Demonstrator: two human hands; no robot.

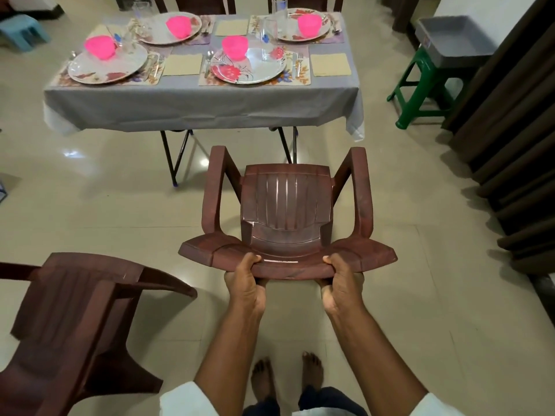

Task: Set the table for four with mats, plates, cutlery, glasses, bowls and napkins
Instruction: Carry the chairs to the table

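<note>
gripping the chair (pixel 286 205) backrest, both hands' fingers (pixel 327 259) mostly hidden underneath

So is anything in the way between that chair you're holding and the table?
Nothing visible. Both hands, left hand and right hand, grip the back of the chair, and only bare floor lies between it and the table. Another chair stands off to the left, out of the path.

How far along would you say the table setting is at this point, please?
Mostly done: the table shows four mats with plates, pink bowls, glasses, cutlery and napkins, such as the near-right plate. In hand: left hand and right hand grip a brown chair, facing the table. Left: seating it, and likely the second chair.
</note>
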